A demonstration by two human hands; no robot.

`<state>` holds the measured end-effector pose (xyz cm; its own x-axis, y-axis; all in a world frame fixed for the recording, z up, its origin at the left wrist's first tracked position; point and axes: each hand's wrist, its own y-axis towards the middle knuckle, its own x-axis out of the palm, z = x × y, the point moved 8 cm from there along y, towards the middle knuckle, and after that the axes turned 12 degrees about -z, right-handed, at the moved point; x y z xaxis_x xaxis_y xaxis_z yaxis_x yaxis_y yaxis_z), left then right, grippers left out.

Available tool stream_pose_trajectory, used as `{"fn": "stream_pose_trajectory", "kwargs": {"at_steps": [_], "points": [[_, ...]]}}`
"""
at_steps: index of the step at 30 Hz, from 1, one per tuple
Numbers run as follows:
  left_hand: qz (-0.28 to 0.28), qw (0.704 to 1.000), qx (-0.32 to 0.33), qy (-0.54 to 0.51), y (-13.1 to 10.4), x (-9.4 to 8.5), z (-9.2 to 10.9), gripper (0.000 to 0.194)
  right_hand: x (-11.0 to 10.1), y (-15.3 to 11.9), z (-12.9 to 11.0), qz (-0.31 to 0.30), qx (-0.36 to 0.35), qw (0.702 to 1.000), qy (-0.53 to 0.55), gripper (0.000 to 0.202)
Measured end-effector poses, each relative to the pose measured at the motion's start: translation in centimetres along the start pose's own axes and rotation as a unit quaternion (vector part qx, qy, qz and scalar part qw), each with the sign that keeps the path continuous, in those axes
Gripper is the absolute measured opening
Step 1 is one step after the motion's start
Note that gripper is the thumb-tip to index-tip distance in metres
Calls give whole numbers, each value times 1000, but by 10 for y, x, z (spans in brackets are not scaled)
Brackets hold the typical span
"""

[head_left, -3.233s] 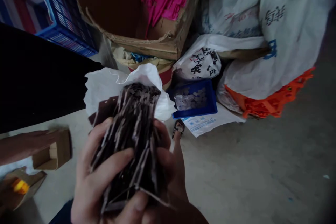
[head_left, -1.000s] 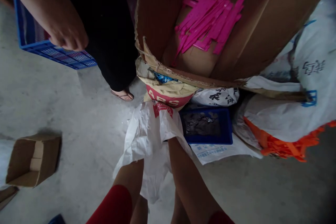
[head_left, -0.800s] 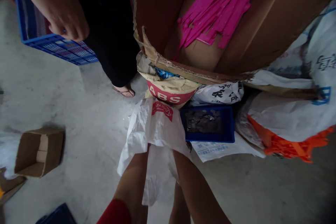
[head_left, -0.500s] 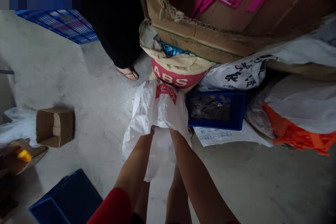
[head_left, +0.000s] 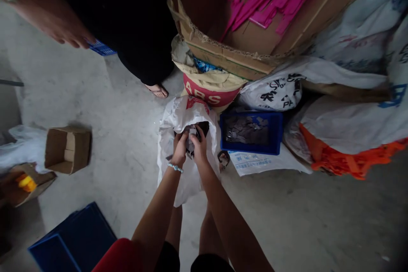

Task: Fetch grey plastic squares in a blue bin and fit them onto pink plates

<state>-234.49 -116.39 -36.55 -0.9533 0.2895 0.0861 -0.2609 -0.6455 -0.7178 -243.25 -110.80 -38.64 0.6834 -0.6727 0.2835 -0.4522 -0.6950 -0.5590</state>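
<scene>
The left hand [head_left: 179, 149] and right hand [head_left: 199, 148] cup flat dark pieces [head_left: 192, 131] inside the white sack [head_left: 187, 182], a blue tray [head_left: 279, 134] at its three o'clock; whether fingers close fully, I cannot tell. Gathering seems underway; next calls for even two-palmed pressure.

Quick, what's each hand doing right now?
Left hand: closed on flat pieces in the white sack's mouth.
Right hand: closed on the same bunch.
</scene>
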Motion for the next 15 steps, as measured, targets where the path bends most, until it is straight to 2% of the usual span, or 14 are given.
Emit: {"fn": "stream_pose_trajectory", "kwargs": {"at_steps": [4,8,11,15], "points": [[-14,1000,20,-1,-22,-4,6,37,3,-21,-5,-2,-23,999,31,46],[5,999,34,40,-35,-8,13,37,4,-32,-18,-6,-41,998,53,46],[8,997,60,46,-55,-7,25,39,9,-51,-37,-17,-70,996,51,44],[14,996,71,52,-101,-9,42,42,18,-91,-72,-36,-107,992,49,43]]}}
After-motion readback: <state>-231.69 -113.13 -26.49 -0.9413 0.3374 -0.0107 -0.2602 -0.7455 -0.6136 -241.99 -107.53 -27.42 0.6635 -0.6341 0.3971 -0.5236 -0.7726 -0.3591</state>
